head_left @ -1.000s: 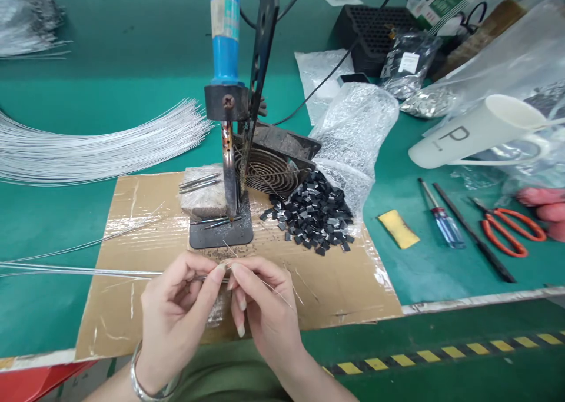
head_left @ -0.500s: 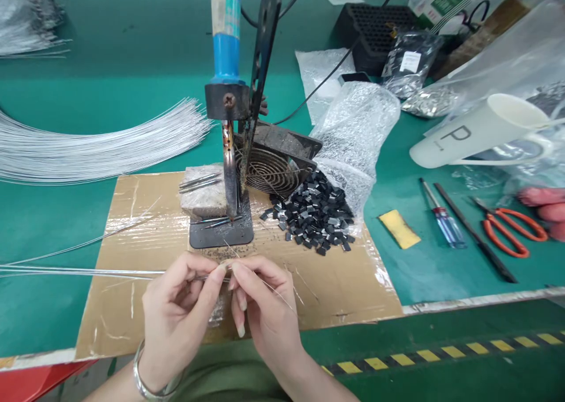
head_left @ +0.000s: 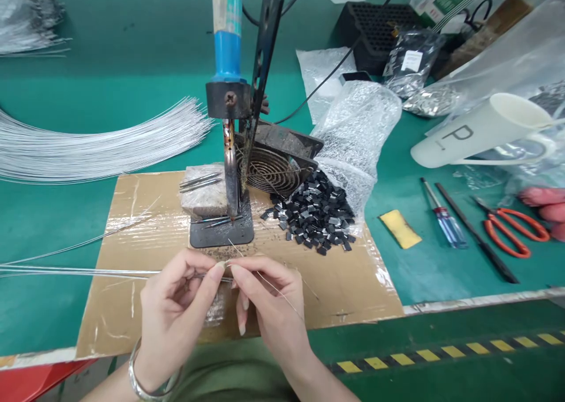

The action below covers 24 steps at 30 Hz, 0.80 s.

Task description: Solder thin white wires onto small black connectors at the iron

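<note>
My left hand (head_left: pixel 179 308), with a silver bangle at the wrist, pinches several thin silver wires (head_left: pixel 110 272) that trail off to the left. Close beside it my right hand (head_left: pixel 271 302) has thumb and forefinger pressed together on a thin wire (head_left: pixel 285 296), which crosses over its fingers. The fingertips of both hands meet above the cardboard (head_left: pixel 344 284). Whatever lies between those tips is too small to make out. Just beyond them hangs a blue-handled soldering iron (head_left: pixel 227 37), its tip over a dark metal plate (head_left: pixel 227 232).
Small black parts (head_left: pixel 315 213) are piled beside a round fan grille (head_left: pixel 273 169). A bundle of wires (head_left: pixel 106 146) lies at the left. To the right are a yellow sponge (head_left: pixel 400 229), a screwdriver (head_left: pixel 448 225), orange-handled scissors (head_left: pixel 512 231) and a white cup (head_left: pixel 481 131).
My right hand has shifted slightly to the right, and the thin wire across its fingers has moved with it. My left hand has barely moved, its fingers still pinched.
</note>
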{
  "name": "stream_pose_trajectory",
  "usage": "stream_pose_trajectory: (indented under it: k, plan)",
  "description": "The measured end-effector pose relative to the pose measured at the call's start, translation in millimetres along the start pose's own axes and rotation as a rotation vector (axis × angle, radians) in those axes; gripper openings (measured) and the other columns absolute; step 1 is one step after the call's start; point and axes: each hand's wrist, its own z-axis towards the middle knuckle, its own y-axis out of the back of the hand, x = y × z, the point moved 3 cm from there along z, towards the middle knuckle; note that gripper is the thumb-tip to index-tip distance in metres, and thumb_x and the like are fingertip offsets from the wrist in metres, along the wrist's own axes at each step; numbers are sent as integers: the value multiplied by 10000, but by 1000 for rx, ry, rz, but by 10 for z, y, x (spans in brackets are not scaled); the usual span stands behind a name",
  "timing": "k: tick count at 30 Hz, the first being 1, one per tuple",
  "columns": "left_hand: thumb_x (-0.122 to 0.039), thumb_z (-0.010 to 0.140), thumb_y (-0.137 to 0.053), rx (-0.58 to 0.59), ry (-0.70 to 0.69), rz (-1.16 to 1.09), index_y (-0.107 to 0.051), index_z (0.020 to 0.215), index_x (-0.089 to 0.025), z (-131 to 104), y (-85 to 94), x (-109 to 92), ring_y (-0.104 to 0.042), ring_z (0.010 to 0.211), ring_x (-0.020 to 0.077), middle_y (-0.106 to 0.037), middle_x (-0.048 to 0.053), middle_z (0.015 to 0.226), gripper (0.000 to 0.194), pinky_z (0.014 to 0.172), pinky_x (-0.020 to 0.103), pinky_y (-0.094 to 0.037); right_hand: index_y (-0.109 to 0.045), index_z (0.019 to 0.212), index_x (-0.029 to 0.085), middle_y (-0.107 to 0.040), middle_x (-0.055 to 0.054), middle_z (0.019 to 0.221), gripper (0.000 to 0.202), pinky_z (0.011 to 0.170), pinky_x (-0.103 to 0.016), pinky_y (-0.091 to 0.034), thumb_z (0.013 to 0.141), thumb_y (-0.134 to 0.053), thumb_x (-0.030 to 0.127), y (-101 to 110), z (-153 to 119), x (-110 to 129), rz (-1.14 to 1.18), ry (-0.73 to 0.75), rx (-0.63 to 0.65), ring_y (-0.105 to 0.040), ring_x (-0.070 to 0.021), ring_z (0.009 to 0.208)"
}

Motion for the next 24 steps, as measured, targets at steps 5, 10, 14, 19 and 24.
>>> stream_pose_trajectory:
  k: [5,10,14,19,24]
  plan:
    - [-196,953,-708,10,-36,32,-704,862,-228,-10,8,12,-572,550,71,-690,-56,700,96,523,114,-480,-862,903,218,-655,39,675,138,347,-113,-464,897,-849,355,9,-12,-23,-18,-8,19,-560,-33,370]
    - [-183,941,-717,9,-76,44,-706,852,-231,-4,18,23,-556,538,70,-665,-62,684,101,507,115,-467,-855,895,205,-646,41,667,175,342,-113,-450,895,-849,380,20,-7,-24,-5,-30,42,-551,-30,372]
    - [-150,935,-710,19,-102,27,-712,857,-242,7,24,-8,-582,555,61,-681,-69,712,121,531,102,-481,-853,883,202,-627,49,630,192,335,-110,-438,872,-870,393,17,8,-22,9,-72,50,-541,-32,367]
    - [-158,922,-708,-5,-103,-15,-712,831,-235,17,4,-28,-566,520,75,-657,-60,664,119,479,127,-445,-845,851,194,-623,53,609,209,321,-104,-426,854,-885,399,16,-1,-19,38,-85,39,-539,-34,351]
    - [-216,964,-705,35,-97,26,-709,856,-228,-4,14,35,-582,571,102,-668,-27,706,108,498,171,-445,-840,847,206,-640,58,592,164,330,-105,-435,857,-889,363,48,15,4,61,-125,78,-532,-31,343]
